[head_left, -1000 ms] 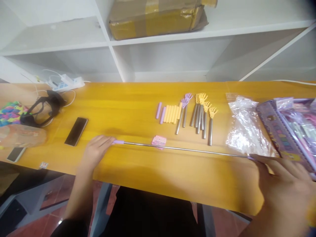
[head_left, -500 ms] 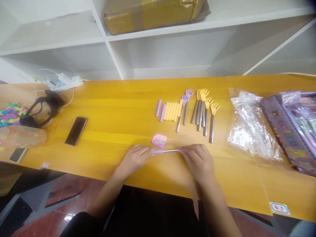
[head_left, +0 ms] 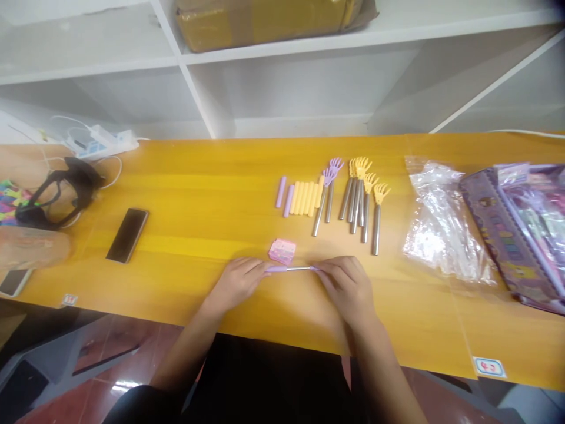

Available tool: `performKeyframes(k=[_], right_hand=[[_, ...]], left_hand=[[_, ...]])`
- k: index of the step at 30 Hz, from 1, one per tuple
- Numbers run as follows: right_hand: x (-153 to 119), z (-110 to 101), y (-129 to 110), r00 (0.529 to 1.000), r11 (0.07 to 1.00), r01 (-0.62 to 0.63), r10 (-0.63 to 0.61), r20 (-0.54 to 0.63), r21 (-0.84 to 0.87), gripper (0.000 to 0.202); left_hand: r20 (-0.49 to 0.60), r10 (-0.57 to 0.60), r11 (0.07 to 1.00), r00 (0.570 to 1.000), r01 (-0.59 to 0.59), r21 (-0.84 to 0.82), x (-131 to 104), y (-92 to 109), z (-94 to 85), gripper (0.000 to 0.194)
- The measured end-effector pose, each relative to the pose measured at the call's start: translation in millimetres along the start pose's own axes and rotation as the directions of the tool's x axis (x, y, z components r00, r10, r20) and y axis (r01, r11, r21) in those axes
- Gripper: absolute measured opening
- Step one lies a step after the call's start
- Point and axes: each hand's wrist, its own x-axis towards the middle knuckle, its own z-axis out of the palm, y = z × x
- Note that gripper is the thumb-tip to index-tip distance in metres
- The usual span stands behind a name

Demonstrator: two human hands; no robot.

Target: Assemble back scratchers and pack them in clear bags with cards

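Sitting on the near edge of the yellow-brown table (head_left: 212,218), off to the person's right, is a small white label (head_left: 489,367); a second label (head_left: 69,300) is well to the left along that edge. Just in from there I see both hands on one thing, a purple-handled rod (head_left: 299,268), set crosswise in front of the body. The left hand (head_left: 241,280) has thumb and fingers closed in a pinch on the purple grip, and the right hand (head_left: 351,288) pinches the other, purple-tipped end, with a short length of bare metal showing between. Whether the rod touches the tabletop I cannot tell. Right beyond it lies a pink card packet (head_left: 282,251), and over to the left a dark phone (head_left: 128,235). Farther in come two purple tubes (head_left: 288,201) and some yellow tubes (head_left: 302,198), then purple-clawed rods (head_left: 320,207) and yellow-clawed rods (head_left: 376,229). A clear plastic bag (head_left: 441,224) lies to their right, beside a purple box (head_left: 498,229). Behind everything, a taped carton (head_left: 265,23) rests on white shelving (head_left: 286,47).
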Motion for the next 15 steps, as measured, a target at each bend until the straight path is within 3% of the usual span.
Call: performKeyframes(k=[15], right_hand=[[-0.9,0.2,-0.6,1.000,1.000,0.014,-0.014,0.015,-0.001,0.028]], left_hand=[[0.032,-0.052,0.997,0.998,0.054,-0.055,-4.9,-1.6,2.0,0.027]])
